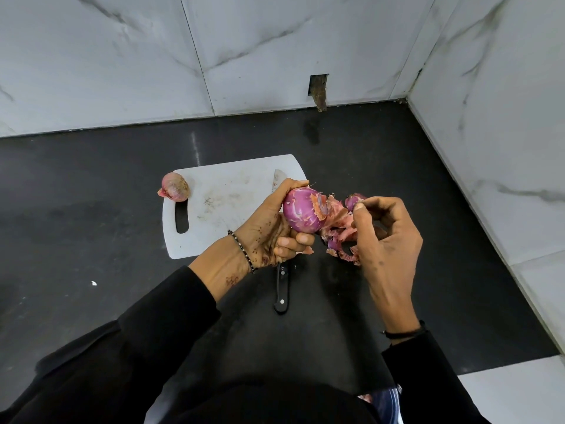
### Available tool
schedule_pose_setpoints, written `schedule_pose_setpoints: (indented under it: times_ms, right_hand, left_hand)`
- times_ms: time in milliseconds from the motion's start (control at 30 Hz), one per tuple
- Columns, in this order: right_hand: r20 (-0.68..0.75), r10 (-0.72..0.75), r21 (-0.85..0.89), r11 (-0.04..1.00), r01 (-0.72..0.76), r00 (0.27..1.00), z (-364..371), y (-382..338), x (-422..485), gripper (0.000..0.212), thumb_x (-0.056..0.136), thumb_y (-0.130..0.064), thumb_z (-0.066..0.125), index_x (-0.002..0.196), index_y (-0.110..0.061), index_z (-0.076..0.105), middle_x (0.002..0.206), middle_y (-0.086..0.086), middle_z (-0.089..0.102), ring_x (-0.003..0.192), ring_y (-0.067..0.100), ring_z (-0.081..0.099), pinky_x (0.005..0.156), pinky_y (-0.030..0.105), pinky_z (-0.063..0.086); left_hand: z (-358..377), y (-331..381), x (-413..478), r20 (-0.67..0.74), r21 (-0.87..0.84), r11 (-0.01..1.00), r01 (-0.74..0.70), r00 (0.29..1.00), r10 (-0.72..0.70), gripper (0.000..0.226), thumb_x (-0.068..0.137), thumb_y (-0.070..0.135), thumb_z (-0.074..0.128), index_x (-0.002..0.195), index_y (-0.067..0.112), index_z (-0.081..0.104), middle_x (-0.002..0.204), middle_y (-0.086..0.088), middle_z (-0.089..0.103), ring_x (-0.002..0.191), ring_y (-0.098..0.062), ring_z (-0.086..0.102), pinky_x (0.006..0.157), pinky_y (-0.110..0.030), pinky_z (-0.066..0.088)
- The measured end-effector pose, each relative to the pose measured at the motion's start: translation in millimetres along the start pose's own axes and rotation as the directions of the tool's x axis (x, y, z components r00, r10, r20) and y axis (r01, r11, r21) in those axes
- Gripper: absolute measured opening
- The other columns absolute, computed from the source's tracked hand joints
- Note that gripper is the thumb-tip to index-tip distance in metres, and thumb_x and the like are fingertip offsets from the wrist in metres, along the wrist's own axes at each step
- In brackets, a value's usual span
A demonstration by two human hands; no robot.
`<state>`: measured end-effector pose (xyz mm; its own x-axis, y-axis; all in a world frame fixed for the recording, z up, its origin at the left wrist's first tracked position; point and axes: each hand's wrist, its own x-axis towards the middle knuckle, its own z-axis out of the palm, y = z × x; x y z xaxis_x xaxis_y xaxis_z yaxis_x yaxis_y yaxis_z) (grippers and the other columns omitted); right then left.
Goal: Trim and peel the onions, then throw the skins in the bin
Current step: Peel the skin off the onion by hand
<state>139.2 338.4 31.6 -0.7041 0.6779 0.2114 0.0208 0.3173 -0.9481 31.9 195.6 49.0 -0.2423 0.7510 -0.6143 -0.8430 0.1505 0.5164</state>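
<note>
My left hand (269, 237) grips a purple, partly peeled onion (301, 214) above the right edge of the white cutting board (220, 203). My right hand (388, 237) is just right of it, its thumb and fingers pinching a strip of skin that still hangs from the onion. Loose pink skins (341, 237) lie in a heap on the black counter under my right hand, with another small purple onion piece (353, 201) behind them. An unpeeled onion (175, 186) sits at the board's far left corner. A black-handled knife (281, 289) lies below my left hand, its blade tip showing on the board.
The black counter (91, 215) runs to white marble walls at the back and on the right (504, 117). A hole with a stub (319, 93) sits in the back wall. A small white scrap (94, 283) lies on the counter at left.
</note>
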Motion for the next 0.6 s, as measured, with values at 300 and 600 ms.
schedule_pose_setpoints:
  times_ms: [300,600]
  right_hand:
    - [0.007,0.018,0.014,1.000,-0.018,1.000,-0.7,-1.8,7.3,0.006,0.094,-0.021,0.071,0.098,-0.021,0.067,0.090,-0.009,0.071,0.083,0.005,0.070,0.074,0.016,0.054]
    - [-0.022,0.053,0.054,0.997,-0.051,0.998,7.7,-8.0,14.7,0.011,0.099,-0.022,0.065,0.109,-0.021,0.059,0.096,-0.012,0.069,0.087,0.001,0.071,0.078,0.018,0.056]
  left_hand:
    - [-9.8,-5.1,1.8,0.083,-0.067,0.998,-0.020,0.996,0.026,0.064,0.090,0.069,0.035,0.087,0.010,0.057,0.054,-0.004,0.049,0.029,-0.005,0.036,0.028,-0.012,0.036]
    - [-24.4,-11.2,2.1,0.092,0.062,0.997,-0.041,0.995,0.035,0.066,0.081,0.067,0.042,0.096,0.005,0.059,0.059,-0.008,0.056,0.033,-0.005,0.041,0.032,-0.013,0.041]
